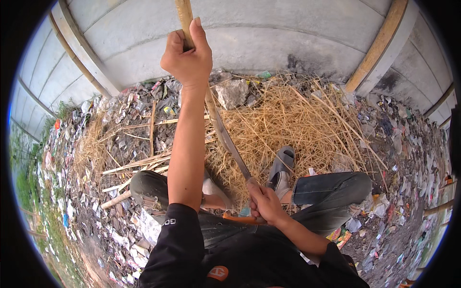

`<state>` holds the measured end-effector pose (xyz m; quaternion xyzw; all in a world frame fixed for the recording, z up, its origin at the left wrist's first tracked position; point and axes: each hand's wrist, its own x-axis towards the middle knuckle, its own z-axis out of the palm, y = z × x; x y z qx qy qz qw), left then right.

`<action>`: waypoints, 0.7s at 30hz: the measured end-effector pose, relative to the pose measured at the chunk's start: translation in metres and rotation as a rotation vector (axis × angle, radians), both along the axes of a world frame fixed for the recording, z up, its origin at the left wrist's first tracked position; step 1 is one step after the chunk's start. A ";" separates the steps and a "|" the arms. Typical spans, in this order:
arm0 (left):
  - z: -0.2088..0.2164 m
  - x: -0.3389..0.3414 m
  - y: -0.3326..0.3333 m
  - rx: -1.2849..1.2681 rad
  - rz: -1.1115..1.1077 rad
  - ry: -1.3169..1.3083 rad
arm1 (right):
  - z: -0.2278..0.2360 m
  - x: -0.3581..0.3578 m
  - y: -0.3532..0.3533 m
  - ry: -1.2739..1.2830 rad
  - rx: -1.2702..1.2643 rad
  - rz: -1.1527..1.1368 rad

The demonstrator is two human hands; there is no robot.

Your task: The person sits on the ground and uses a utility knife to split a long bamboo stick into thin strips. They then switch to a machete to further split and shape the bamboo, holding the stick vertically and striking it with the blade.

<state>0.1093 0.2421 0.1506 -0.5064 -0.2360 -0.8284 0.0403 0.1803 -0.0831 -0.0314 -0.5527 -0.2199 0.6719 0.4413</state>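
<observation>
My left hand (187, 56) is raised in front of the wall, its fingers wrapped round a bamboo pole (184, 13) with the thumb laid along it. The pole tilts upward out of view and reappears below the fist. My right hand (267, 204) is low, near my lap, closed round the handle of a long knife (235, 152). Its dark, slightly curved blade points up and left toward the pole's lower part. Blade and pole line up so closely that I cannot tell exactly where they touch. My left forearm hides part of the ground.
Pale bamboo shavings (288, 117) lie heaped ahead of my feet, with split bamboo strips (139, 164) to the left. A rock (232, 93) sits against the concrete wall (269, 45). Litter (110, 211) covers the ground on both sides. My grey shoe (282, 163) rests beside the shavings.
</observation>
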 end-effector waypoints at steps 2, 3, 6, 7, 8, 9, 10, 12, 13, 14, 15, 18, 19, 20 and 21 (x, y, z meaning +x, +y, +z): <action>0.002 -0.013 0.000 -0.013 -0.022 -0.007 | -0.060 -0.008 -0.033 0.145 -0.308 -0.264; 0.002 -0.017 0.002 -0.016 0.007 -0.061 | -0.062 -0.003 -0.038 0.178 -0.319 -0.270; -0.003 -0.034 0.003 -0.058 0.042 -0.014 | -0.029 0.036 -0.077 0.213 -0.316 -0.291; -0.001 -0.039 0.009 -0.072 0.056 -0.015 | -0.008 0.052 -0.073 0.214 -0.231 -0.301; -0.001 -0.045 0.012 -0.085 0.069 -0.016 | 0.013 0.067 -0.075 0.129 -0.106 -0.323; -0.003 -0.049 0.016 -0.126 0.039 -0.028 | 0.036 0.082 -0.079 0.038 0.022 -0.367; -0.004 -0.063 0.023 -0.149 0.102 -0.014 | 0.058 0.095 -0.080 -0.063 0.140 -0.438; -0.007 -0.076 0.030 -0.201 0.068 -0.054 | 0.095 0.119 -0.089 -0.214 0.345 -0.653; -0.006 -0.076 0.025 -0.234 -0.030 -0.106 | 0.107 0.130 -0.096 -0.265 0.431 -0.799; -0.002 -0.080 0.016 -0.224 -0.041 -0.119 | 0.117 0.144 -0.105 -0.270 0.515 -0.905; -0.003 -0.079 0.010 -0.222 -0.073 -0.130 | 0.120 0.158 -0.117 -0.288 0.592 -1.029; -0.004 -0.102 -0.008 -0.289 -0.160 -0.189 | 0.110 0.196 -0.134 -0.464 0.609 -1.296; -0.013 -0.113 -0.002 -0.291 -0.102 -0.172 | 0.097 0.208 -0.141 -0.511 0.557 -1.400; -0.016 -0.151 0.007 -0.315 -0.101 -0.033 | 0.083 0.221 -0.150 -0.552 0.455 -1.399; -0.028 -0.178 0.017 -0.361 -0.113 0.121 | 0.058 0.238 -0.165 -0.594 0.349 -1.399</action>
